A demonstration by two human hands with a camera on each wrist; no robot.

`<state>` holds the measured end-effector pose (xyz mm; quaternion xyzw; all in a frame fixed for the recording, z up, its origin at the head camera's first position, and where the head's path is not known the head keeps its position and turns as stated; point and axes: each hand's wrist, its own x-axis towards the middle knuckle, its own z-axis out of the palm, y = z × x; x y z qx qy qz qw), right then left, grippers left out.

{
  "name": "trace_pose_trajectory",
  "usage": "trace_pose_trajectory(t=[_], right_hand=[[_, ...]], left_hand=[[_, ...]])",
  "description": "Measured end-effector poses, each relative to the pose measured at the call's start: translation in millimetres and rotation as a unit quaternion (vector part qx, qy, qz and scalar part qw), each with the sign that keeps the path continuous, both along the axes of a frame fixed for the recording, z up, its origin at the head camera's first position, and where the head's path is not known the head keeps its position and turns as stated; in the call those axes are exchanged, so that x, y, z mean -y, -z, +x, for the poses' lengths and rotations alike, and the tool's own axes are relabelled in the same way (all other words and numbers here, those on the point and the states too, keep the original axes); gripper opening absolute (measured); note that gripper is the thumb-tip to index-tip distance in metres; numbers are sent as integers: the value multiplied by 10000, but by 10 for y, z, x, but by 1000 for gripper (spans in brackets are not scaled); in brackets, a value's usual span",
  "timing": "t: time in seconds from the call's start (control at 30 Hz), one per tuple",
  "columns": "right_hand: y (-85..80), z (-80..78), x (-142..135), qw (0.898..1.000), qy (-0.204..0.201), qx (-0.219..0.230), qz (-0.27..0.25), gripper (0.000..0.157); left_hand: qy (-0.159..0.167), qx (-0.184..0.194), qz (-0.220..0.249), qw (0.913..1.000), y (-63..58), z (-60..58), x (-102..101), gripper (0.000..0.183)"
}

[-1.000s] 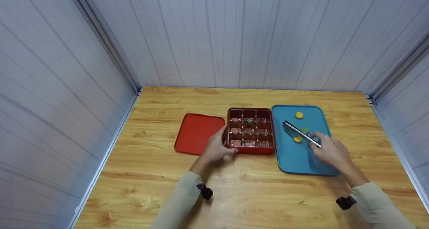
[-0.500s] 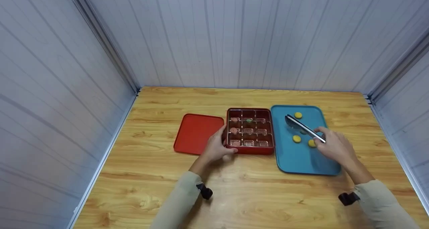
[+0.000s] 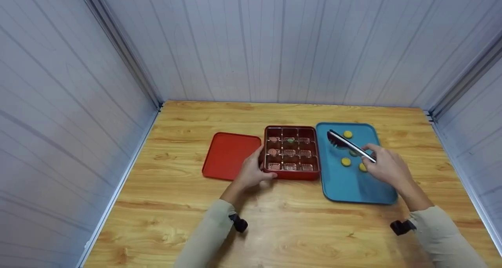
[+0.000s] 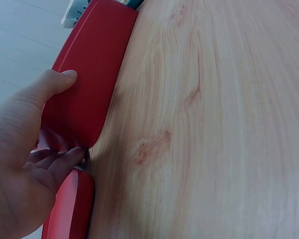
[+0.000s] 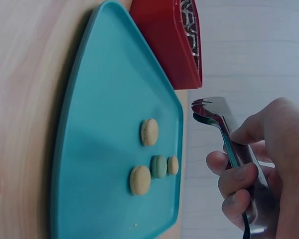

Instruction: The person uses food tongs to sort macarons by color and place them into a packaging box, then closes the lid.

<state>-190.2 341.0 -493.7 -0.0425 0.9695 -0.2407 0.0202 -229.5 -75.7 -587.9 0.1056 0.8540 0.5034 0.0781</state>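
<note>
My left hand [image 3: 253, 172] grips the near left corner of a red box [image 3: 292, 176]; in the left wrist view the thumb presses its front wall. The box has a clear insert of square compartments. Pink macarons [image 3: 273, 152] sit in its left column, and a green macaron [image 3: 290, 140] is in the far middle compartment. My right hand [image 3: 388, 166] holds metal tongs [image 5: 229, 144] above the blue tray [image 3: 341, 189], with nothing visible between their tips. On the tray lie three yellow macarons [image 5: 149, 132] and one green macaron [image 5: 159, 166], partly hidden in the head view.
A flat red lid [image 3: 229, 154] lies left of the box, close to my left hand. The tray stands right against the box's right side. Wooden table [image 3: 290, 229] extends in front, and pale panel walls [image 3: 251, 44] enclose the back and sides.
The tongs and right hand lifted up and right from among the macarons, uncovering a yellow one, then shifted left toward the box. My left hand stays on the box.
</note>
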Motion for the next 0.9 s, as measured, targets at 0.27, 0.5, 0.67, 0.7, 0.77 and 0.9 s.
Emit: trace_pose_trajectory(t=[0.27,0.5,0.67,0.7,0.77,0.9], right_hand=[[-59,-39,126,9999,-125,60,-86,33],[-105,-89,233,9995,-323,-32,5,31],[-151,-113,323,9989,-467,-55,43,34],[-158,-119,343,9988,-478,-58,38,34],[-173,-129,387,9987,-505,-68,35,35],[-193,-156,480,9982,-579,-142,79,34]], left_hand=[[2,-100,23,9999,13,-10,13,119],[41,-159,113,9998,80,-32,18,116],[18,-71,76,9999,41,-8,12,117],[18,-7,146,9999,7,9,11,118],[11,-30,133,9999,8,10,11,117],[-23,-47,48,10000,23,-5,16,118]])
